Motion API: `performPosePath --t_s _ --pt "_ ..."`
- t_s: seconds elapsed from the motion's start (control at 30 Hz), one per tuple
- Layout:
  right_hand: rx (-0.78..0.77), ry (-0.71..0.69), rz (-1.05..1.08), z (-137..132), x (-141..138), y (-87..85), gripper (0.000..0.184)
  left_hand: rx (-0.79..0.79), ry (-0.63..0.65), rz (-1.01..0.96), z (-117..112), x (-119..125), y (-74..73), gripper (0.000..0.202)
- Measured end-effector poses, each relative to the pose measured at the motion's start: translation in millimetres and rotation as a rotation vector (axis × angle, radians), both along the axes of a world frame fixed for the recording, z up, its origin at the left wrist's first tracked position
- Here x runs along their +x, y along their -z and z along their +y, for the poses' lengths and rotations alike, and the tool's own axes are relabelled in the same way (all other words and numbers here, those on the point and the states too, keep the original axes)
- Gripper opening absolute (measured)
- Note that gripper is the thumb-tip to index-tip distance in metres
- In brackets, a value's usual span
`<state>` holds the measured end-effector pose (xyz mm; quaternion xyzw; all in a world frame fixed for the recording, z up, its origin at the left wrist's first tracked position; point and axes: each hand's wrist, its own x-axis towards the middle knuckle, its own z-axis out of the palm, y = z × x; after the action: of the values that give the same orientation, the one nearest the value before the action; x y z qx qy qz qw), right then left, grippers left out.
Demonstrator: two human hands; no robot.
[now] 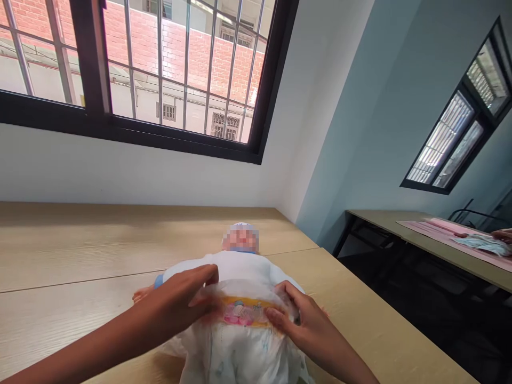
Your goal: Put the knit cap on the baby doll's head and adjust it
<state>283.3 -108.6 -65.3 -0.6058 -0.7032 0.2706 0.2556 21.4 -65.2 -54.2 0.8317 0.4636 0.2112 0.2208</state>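
A baby doll (236,266) in a white top with blue cuffs lies on its back on the wooden table, its head away from me. A white disposable diaper (240,352) with a yellow and pink printed waistband (244,312) wraps its middle. My left hand (180,298) lies flat with spread fingers on the diaper's left side, near the doll's arm. My right hand (298,325) holds the diaper's right side at the waistband between thumb and fingers. The doll's lower body is hidden by the diaper.
The light wood table (80,245) runs under the doll to a wall with a barred window (160,69). To the right, past the table edge, stands a second table (400,229) with a pink mat (448,234), a white bundle (478,244) and another person's hand (503,234).
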Motion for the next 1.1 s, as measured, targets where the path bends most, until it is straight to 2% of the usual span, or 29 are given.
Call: performPosePath --t_s 0.13,0.2,0.3,0.4,0.53,0.63,0.7,0.77,0.93,1.03,1.1 --pt "0.051 0.063 0.012 24.3 6.7 26.6 0.029 -0.091 0.001 0.08 22.4 -2.0 8.7 0.013" --pt "0.077 0.114 0.022 29.3 18.3 38.8 0.032 -0.066 0.024 0.086 25.2 -1.8 9.4 0.009" --pt "0.064 0.153 0.019 22.1 41.0 48.9 0.037 0.129 0.012 0.085 24.4 -0.3 8.3 0.011" --pt "-0.041 0.071 -0.061 0.4 59.5 51.3 0.04 0.388 0.044 0.087 16.7 4.1 7.1 0.021" --pt "-0.151 -0.011 -0.138 -28.1 65.0 55.0 0.037 0.624 0.321 0.167 -7.9 19.5 4.2 0.03" --pt "-0.138 -0.047 -0.131 -36.4 57.9 57.0 0.032 0.69 0.526 0.26 -25.9 38.2 1.5 0.042" --pt "-0.139 -0.08 -0.13 -36.7 52.7 56.0 0.028 0.69 0.603 0.282 -32.0 51.8 2.2 0.044" --pt "-0.15 -0.084 -0.132 -35.6 49.6 54.6 0.024 0.689 0.634 0.261 -33.2 63.9 6.4 0.044" --pt "-0.14 0.026 -0.15 -35.7 50.6 61.0 0.016 0.72 0.642 0.242 -26.7 78.4 25.5 0.047" --pt "-0.17 0.018 -0.087 -39.0 52.4 69.2 0.015 0.804 0.632 0.233 -22.3 78.8 37.9 0.047" --pt "-0.174 0.013 -0.032 -41.5 53.4 74.2 0.016 0.899 0.598 0.198 -19.6 79.4 46.7 0.035"
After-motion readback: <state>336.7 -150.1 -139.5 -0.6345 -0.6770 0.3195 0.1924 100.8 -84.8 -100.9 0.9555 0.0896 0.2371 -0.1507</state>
